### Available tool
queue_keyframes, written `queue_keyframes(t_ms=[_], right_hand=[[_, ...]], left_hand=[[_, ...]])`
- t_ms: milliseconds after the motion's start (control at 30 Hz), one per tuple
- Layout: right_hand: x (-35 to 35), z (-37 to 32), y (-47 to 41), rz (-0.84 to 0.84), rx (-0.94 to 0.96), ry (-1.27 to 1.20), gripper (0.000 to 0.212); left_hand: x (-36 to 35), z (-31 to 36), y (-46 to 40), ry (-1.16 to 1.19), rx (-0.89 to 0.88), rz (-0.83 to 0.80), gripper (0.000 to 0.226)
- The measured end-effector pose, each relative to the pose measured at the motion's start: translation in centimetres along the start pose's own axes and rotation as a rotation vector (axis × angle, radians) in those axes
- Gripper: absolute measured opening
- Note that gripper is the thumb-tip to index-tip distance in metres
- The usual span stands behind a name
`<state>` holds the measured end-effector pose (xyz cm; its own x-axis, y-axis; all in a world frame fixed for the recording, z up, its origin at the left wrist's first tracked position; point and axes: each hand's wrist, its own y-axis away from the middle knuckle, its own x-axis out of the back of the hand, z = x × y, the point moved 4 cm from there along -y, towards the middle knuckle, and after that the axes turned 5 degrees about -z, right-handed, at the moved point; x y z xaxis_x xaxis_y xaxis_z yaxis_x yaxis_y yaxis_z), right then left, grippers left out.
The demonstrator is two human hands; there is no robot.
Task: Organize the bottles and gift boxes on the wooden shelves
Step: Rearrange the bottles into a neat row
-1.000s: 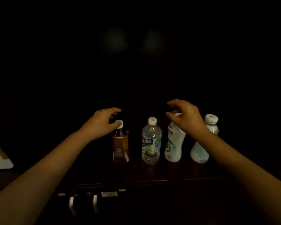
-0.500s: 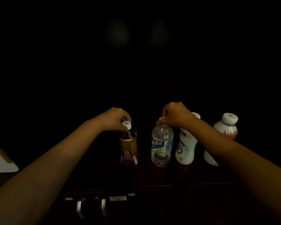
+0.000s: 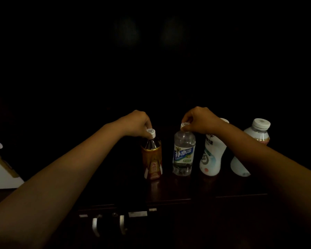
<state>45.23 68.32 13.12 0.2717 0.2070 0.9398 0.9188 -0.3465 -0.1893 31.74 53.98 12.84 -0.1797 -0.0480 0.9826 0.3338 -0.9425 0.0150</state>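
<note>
Both arms stretched forward over the dark wooden shelf (image 3: 205, 187). Left hand (image 3: 136, 124) pinching the white cap of the brown tea bottle (image 3: 152, 159); right hand (image 3: 198, 120) closed on the cap of the clear water bottle (image 3: 183, 155). Blue label reading "补水". White bottle (image 3: 212, 157) just beside, another (image 3: 255, 137) further right. All upright in a row.

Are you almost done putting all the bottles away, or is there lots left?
Hard to say what is done: four bottles stand in a row on the dark shelf. In hand now: the left hand pinches the cap of the brown tea bottle, and the right hand pinches the cap of the clear water bottle. The white bottle and the pale bottle stand untouched. No gift boxes are visible.
</note>
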Motion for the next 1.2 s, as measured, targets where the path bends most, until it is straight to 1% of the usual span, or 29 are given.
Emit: queue_keyframes(t_ms=[100, 200, 233, 367, 533, 733, 933, 1200], right_hand=[[0.1, 0.2, 0.2, -0.043, 0.004, -0.019, 0.029], [0.0, 0.1, 0.4, -0.072, 0.029, -0.048, 0.032], [0.0, 0.1, 0.4, -0.071, 0.028, -0.056, 0.033], [-0.3, 0.2, 0.2, -0.042, -0.002, -0.085, 0.032], [-0.7, 0.5, 0.3, 0.007, -0.048, -0.140, 0.031], [-0.6, -0.1, 0.6, 0.000, -0.023, -0.209, 0.031], [-0.6, -0.9, 0.8, -0.053, 0.017, -0.235, 0.029], [-0.9, -1.5, 0.9, -0.030, 0.027, -0.228, 0.029]], left_hand=[[-0.1, 0.1, 0.0, 0.017, -0.017, -0.005, 0.032], [-0.1, 0.2, 0.1, 0.055, -0.067, -0.073, 0.047], [0.0, 0.2, 0.2, 0.063, -0.083, -0.098, 0.048], [0.1, -0.1, 0.3, 0.086, -0.094, -0.125, 0.037], [-0.7, 0.0, -0.3, 0.037, -0.029, -0.008, 0.034], [-1.1, -0.4, -0.4, 0.197, -0.022, 0.058, 0.032], [-1.4, 0.1, -0.6, 0.252, -0.026, 0.054, 0.033], [-1.5, 0.8, -0.9, 0.251, -0.054, 0.053, 0.031]])
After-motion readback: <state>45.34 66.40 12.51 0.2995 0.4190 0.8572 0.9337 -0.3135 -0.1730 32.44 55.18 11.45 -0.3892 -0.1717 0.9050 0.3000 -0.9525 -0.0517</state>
